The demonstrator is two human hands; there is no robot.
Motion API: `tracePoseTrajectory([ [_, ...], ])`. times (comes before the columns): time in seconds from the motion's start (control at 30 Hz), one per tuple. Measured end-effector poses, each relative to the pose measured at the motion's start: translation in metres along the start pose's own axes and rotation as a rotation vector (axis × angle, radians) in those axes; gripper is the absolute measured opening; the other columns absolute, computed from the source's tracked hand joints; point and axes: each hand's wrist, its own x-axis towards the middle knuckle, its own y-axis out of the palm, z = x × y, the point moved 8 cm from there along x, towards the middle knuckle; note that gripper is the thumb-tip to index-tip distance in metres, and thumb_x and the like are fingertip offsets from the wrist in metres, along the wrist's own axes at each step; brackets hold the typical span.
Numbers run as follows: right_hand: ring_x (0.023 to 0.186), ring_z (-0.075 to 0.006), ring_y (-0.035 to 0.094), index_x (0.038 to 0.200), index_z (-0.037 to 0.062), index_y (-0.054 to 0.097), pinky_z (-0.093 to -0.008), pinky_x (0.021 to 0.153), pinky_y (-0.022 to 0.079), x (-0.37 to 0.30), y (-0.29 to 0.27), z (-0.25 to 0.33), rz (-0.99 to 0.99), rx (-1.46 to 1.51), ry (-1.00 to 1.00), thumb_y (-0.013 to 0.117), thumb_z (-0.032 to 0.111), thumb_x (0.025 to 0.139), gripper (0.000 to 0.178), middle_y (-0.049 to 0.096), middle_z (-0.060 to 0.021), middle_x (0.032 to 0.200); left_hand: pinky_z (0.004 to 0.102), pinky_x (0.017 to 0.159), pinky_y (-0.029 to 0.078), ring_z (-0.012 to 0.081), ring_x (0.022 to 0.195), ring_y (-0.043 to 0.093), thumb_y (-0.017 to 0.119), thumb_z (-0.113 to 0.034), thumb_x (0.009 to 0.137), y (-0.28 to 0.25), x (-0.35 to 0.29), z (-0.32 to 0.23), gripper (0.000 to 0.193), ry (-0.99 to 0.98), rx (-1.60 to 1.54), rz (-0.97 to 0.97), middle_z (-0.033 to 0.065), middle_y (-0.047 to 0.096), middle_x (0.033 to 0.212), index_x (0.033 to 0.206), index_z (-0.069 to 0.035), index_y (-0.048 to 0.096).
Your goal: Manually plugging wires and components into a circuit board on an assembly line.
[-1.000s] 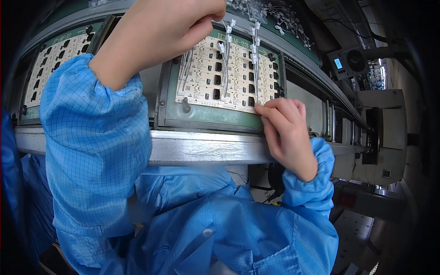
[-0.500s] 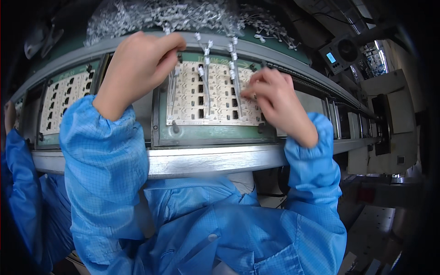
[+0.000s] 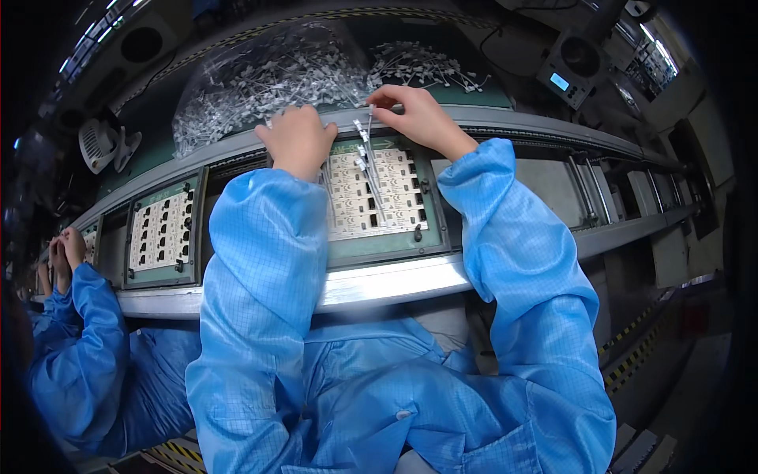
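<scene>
A cream circuit board panel (image 3: 377, 197) lies in a green carrier (image 3: 395, 246) on the conveyor in front of me. My left hand (image 3: 298, 140) is closed around a bundle of thin white wired parts that hang down over the board's left side. My right hand (image 3: 414, 116) pinches the top end of one white wired part (image 3: 368, 170) above the board's upper edge; the part trails down across the board. Both arms wear blue sleeves.
A large pile of white wired parts (image 3: 260, 79) in clear plastic sits behind the conveyor, a smaller pile (image 3: 422, 67) to its right. A second carrier with a board (image 3: 162, 231) lies to the left. A co-worker's hands (image 3: 63, 251) and blue sleeve are at far left. A small display unit (image 3: 570, 67) stands at back right.
The view has tilted up, showing the parts piles. My right hand has moved from the board's lower right edge up to its top edge. My left hand has stayed near the top left.
</scene>
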Motion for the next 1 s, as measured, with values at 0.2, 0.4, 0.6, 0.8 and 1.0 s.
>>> tracePoseTrajectory([
  [0.2,0.079,-0.0188,0.066,0.099,0.0011,0.066,-0.032,0.073,0.053,0.001,-0.012,-0.013,0.049,0.067,0.133,0.071,0.013,0.086,0.018,0.069,-0.0088,0.083,0.0518,0.089,0.038,0.0284,0.104,0.065,0.067,-0.024,0.081,0.006,0.002,-0.009,0.033,0.123,-0.279,-0.11,0.0089,0.071,0.107,0.111,-0.01,0.07],
  [0.4,0.079,-0.0257,0.068,0.093,0.0018,0.069,-0.0353,0.073,0.053,-0.027,-0.024,-0.005,0.306,-0.197,0.141,0.071,0.012,0.083,0.015,0.07,-0.0109,0.085,0.0488,0.088,0.039,0.0307,0.096,0.066,0.063,-0.011,0.081,-0.003,-0.008,-0.028,0.028,0.378,-0.44,-0.167,0.011,0.069,0.1,0.109,-0.01,0.069],
  [0.6,0.08,-0.0259,0.068,0.094,0.0021,0.07,-0.0358,0.073,0.053,-0.029,-0.022,-0.006,0.195,-0.378,-0.017,0.07,0.009,0.083,0.013,0.07,-0.0119,0.086,0.0437,0.087,0.042,0.0286,0.094,0.064,0.06,-0.005,0.084,-0.022,-0.028,-0.039,0.025,0.602,-0.291,-0.089,0.0095,0.066,0.091,0.106,-0.011,0.07],
  [0.8,0.077,-0.0232,0.066,0.102,0.0025,0.067,-0.0352,0.072,0.054,-0.027,-0.021,-0.012,0.255,-0.16,0.196,0.07,0.007,0.084,0.018,0.069,-0.0103,0.084,0.042,0.087,0.041,0.0288,0.094,0.063,0.063,-0.008,0.085,-0.011,-0.037,-0.043,0.018,0.744,-0.227,-0.035,0.0065,0.066,0.092,0.101,-0.011,0.072],
  [1.0,0.094,-0.0235,0.063,0.11,0.0069,0.068,-0.0357,0.083,0.052,-0.014,-0.009,-0.012,0.121,-0.218,0.064,0.065,0.008,0.089,0.021,0.066,-0.0087,0.102,0.0419,0.086,0.041,0.0281,0.089,0.064,0.063,-0.009,0.089,-0.014,-0.039,-0.046,0.013,0.728,-0.323,-0.078,0.0056,0.068,0.091,0.095,-0.008,0.074],
])
